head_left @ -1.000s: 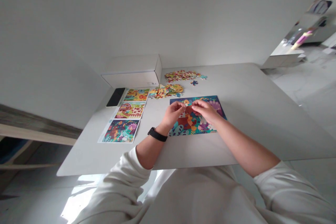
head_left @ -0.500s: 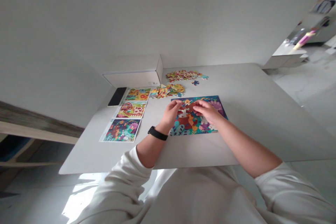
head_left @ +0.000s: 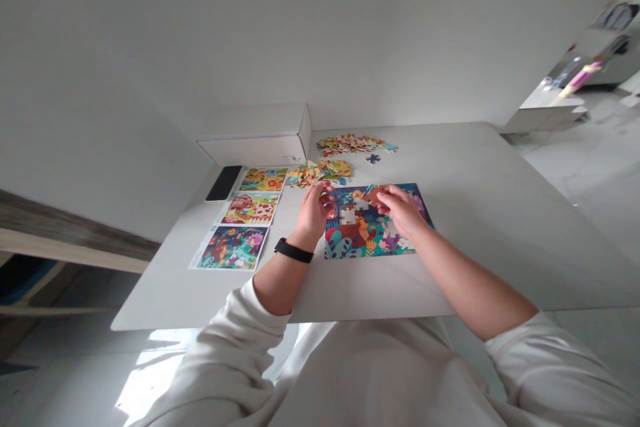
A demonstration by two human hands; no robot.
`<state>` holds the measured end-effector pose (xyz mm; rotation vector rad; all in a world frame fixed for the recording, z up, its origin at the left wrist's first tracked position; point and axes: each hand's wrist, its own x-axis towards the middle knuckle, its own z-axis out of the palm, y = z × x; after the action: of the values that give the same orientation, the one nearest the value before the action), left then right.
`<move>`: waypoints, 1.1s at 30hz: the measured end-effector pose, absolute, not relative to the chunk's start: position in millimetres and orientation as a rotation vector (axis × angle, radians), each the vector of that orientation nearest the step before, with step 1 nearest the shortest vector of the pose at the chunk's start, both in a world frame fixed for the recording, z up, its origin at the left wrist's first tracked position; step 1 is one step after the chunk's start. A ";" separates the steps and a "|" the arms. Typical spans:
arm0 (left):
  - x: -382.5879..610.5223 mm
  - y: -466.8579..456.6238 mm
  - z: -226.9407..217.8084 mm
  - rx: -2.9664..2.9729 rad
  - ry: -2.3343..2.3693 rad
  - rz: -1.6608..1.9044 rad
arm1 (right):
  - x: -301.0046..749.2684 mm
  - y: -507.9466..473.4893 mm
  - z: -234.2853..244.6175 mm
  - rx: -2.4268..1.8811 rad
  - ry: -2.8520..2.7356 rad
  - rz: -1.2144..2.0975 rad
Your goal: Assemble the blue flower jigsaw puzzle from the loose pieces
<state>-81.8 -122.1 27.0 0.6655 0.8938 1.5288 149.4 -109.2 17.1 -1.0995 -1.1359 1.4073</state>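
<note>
A colourful jigsaw puzzle [head_left: 350,250] lies in front of me on the table, with pale gaps in its upper left part. My right hand [head_left: 400,210] pinches a brown puzzle piece [head_left: 371,195] with a teal and white edge, raised over the upper middle of the puzzle. It may be several joined pieces; I cannot tell. At the puzzle's left edge, my left hand [head_left: 315,210] is raised with its fingers loosely curled and apart, and nothing shows in it. A black band circles my left wrist.
Behind the puzzle lie two heaps of loose pieces, a nearer heap [head_left: 325,172] and a farther heap [head_left: 350,143], with a dark blue piece [head_left: 373,159] apart. Picture sheets [head_left: 233,247] and a black phone [head_left: 224,183] lie left. A white box [head_left: 255,147] stands by the wall.
My left hand has moved left, away from the puzzle's middle, and its fingers have opened. My right hand stays over the puzzle with the brown piece, now tilted and more visible.
</note>
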 end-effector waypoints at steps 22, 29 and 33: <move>-74.0 -125.2 13.1 1.317 0.965 1.095 | 146.1 -110.3 3.7 -1.076 -1.686 1.319; -80.4 -123.0 14.6 1.375 0.994 1.046 | 145.9 -109.6 -1.3 -1.067 -1.726 1.238; -94.6 -114.6 10.0 1.353 1.091 1.055 | 148.5 -107.6 -5.5 -1.093 -1.696 1.196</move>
<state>-94.6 -114.6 10.0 1.3527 1.0915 1.0555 148.5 -107.6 -5.5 -1.0927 -1.6959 1.1959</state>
